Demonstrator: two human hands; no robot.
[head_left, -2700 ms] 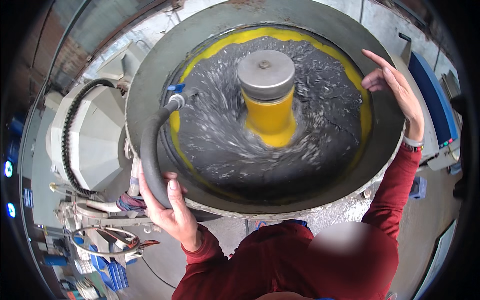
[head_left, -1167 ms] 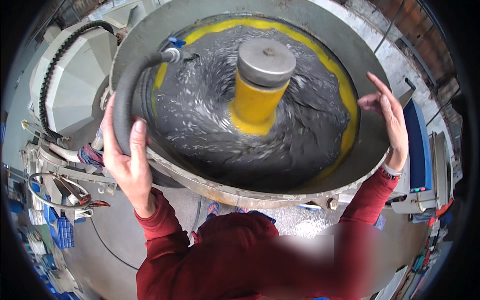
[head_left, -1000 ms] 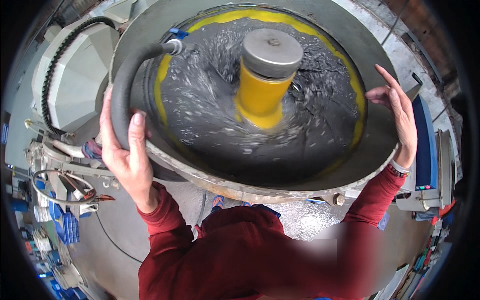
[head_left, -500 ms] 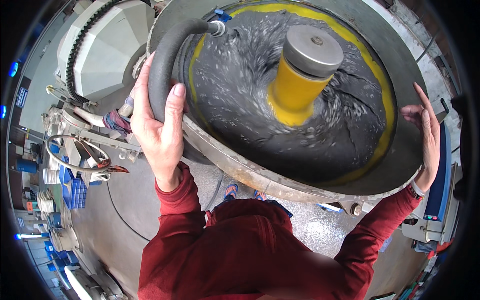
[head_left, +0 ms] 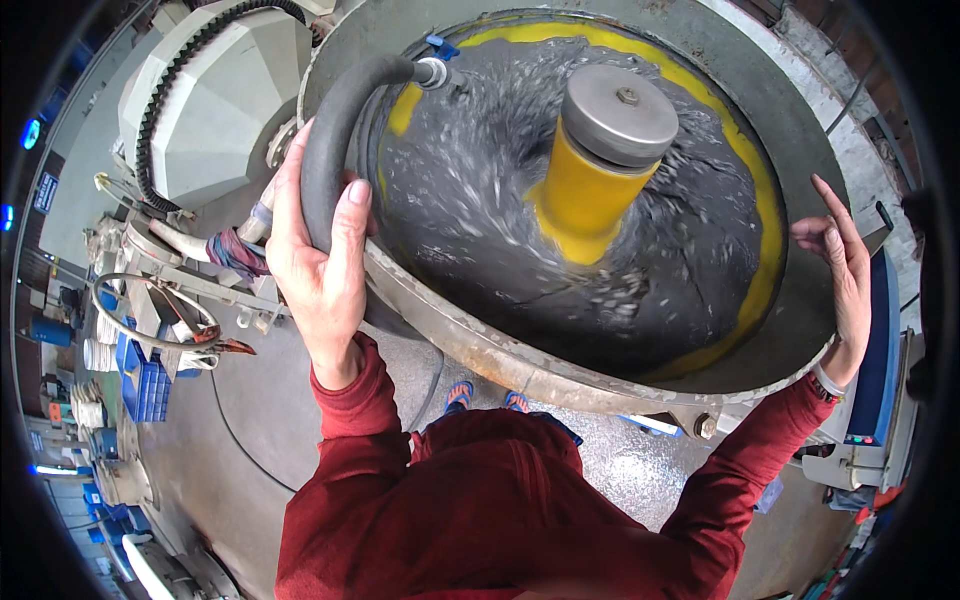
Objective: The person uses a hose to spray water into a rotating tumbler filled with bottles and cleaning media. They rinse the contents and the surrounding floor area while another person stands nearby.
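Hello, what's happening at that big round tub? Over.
Left hand around black hose at tub's rim. Right hand open, tub's right side. Grey contents motion-blurred. Possibly in the way: yellow post mid-tub.

Two hands (head_left: 322, 265) (head_left: 848, 290), one bowl (head_left: 470, 338)

At left, a black toothed band (head_left: 147, 130) is curving around a pale grey faceted barrel (head_left: 215, 115). A maroon-and-blue cloth (head_left: 236, 254) is wrapping a pale pipe (head_left: 183, 236). Lower, a blue plastic basket (head_left: 150, 395) is sitting; a thin black cable (head_left: 236, 444) is trailing across the grey floor (head_left: 195, 480).
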